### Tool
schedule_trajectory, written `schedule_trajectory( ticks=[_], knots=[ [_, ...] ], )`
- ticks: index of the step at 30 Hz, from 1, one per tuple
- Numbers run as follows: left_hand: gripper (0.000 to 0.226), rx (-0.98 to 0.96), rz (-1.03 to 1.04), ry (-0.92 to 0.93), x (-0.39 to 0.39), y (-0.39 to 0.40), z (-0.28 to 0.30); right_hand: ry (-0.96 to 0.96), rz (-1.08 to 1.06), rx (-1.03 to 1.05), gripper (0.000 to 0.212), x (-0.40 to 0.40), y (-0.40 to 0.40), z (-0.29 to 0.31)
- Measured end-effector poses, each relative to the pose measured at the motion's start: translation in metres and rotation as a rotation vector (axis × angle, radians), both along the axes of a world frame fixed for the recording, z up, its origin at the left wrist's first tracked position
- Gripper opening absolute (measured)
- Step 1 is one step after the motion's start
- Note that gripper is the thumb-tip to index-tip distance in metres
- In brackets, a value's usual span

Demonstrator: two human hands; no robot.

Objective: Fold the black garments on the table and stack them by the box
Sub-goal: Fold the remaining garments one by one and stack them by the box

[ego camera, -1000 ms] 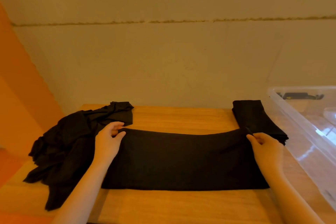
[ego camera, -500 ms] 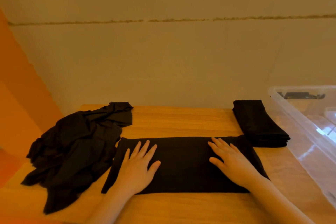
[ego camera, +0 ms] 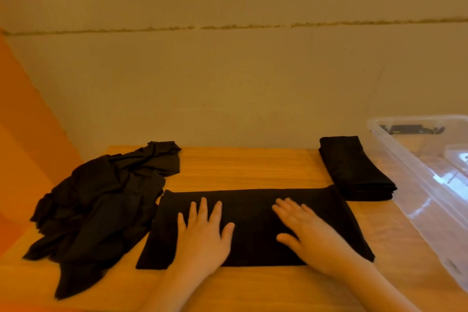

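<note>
A: In the head view, where did the garment lie?

B: The half-folded garment [ego camera: 253, 225] lay flat on the wooden surface [ego camera: 243, 167], straight ahead, its long axis running left to right. Both hands rested on it: the left hand [ego camera: 202, 233] on its left half, the right hand [ego camera: 309, 233] on its right half, fingers [ego camera: 203, 208] straight and spread, palms down, gripping nothing.

A: And the next move?

B: Probably another fold across that long axis. The folded stack [ego camera: 354, 172] sat just beyond the garment's right end, beside the clear box [ego camera: 417, 175], so the right hand was nearer it.

A: What else?

B: An unfolded heap [ego camera: 101, 200] of black cloth lay at the left, its edge touching or overlapping the garment's left end. Behind the surface rose a plain pale wall [ego camera: 228, 83], with an orange panel [ego camera: 25, 134] on the left.
</note>
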State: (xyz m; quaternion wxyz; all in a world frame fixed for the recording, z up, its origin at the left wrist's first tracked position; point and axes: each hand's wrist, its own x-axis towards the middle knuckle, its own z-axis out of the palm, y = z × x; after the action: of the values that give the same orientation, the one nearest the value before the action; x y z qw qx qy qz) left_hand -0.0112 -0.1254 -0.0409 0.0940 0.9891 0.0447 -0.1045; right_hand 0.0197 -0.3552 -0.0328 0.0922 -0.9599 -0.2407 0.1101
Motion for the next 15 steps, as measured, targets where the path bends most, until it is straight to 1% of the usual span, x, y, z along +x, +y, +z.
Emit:
schedule_trajectory(
  ticks=[1, 3, 4, 6, 8, 9, 11, 12, 14, 15],
  knots=[
    [0.062, -0.006, -0.006, 0.033, -0.002, -0.011, -0.003, 0.037, 0.045, -0.009, 0.073, -0.002, 0.009, -0.001],
    [0.064, 0.041, -0.008, 0.055, -0.002, -0.019, -0.009, 0.041, 0.083, -0.039, 0.089, 0.0, 0.009, -0.009],
    [0.064, 0.062, -0.005, 0.041, 0.001, -0.018, -0.012, 0.042, 0.062, -0.037, 0.091, 0.003, 0.001, -0.013],
    [0.064, 0.083, -0.018, 0.02, 0.007, -0.012, -0.015, 0.055, 0.01, -0.013, 0.089, 0.005, -0.021, -0.016],
    [0.064, 0.087, -0.048, 0.005, 0.016, -0.01, -0.014, 0.074, -0.032, -0.02, 0.099, 0.004, -0.041, -0.017],
    [0.067, 0.096, -0.076, -0.001, 0.021, -0.009, -0.014, 0.087, -0.057, -0.033, 0.106, 0.001, -0.048, -0.016],
    [0.086, 0.093, -0.154, -0.016, 0.034, -0.007, -0.012, 0.095, -0.101, -0.047, 0.113, -0.008, -0.054, -0.013],
    [0.093, 0.085, -0.202, -0.02, 0.042, -0.004, -0.011, 0.106, -0.107, -0.06, 0.115, -0.013, -0.053, -0.012],
    [0.087, 0.098, -0.286, -0.025, 0.061, 0.004, -0.008, 0.146, -0.098, -0.054, 0.112, -0.02, -0.05, -0.01],
    [0.083, 0.119, -0.303, -0.05, 0.07, 0.007, -0.005, 0.179, -0.083, -0.049, 0.104, -0.019, -0.047, -0.008]
  ],
)
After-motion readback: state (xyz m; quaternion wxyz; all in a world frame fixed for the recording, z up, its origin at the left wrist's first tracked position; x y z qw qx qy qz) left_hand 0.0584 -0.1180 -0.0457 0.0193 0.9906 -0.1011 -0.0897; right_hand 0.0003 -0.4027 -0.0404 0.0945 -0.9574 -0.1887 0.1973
